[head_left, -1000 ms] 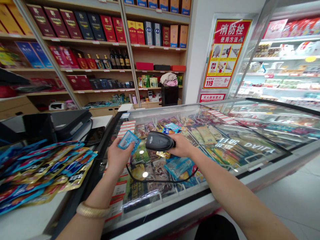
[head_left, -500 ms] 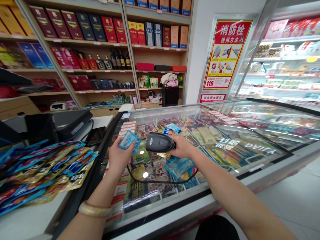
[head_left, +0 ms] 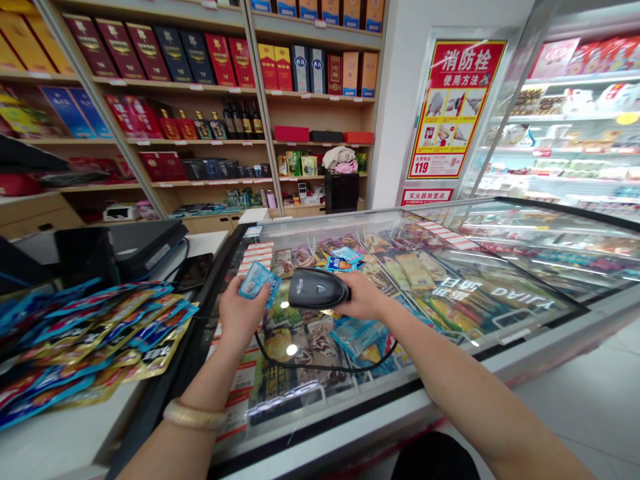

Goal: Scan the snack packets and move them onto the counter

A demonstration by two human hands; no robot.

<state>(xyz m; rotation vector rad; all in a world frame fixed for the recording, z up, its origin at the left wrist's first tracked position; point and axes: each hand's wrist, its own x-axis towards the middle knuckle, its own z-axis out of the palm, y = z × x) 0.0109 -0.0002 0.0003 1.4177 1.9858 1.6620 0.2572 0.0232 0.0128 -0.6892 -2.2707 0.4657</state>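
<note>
Left hand (head_left: 239, 312) pinches a small blue packet (head_left: 257, 279) above the freezer lid (head_left: 500, 300); right hand (head_left: 361, 295) grips the barcode scanner (head_left: 318, 289), aimed at it. Packets (head_left: 95, 333) heaped on the tabletop (head_left: 50, 440) look unscanned.

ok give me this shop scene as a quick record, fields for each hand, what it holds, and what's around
left hand: holds a small blue packet, raised over the glass
right hand: grips a black barcode scanner, its nose turned toward the packet
scanner cable: loops down across the glass lid
surface below: chest freezer with a glass lid, packaged goods inside
left side: pile of blue and gold snack packets on the counter
wrist: gold bracelet on the left arm
background: shelves of boxed goods, red sign
</note>
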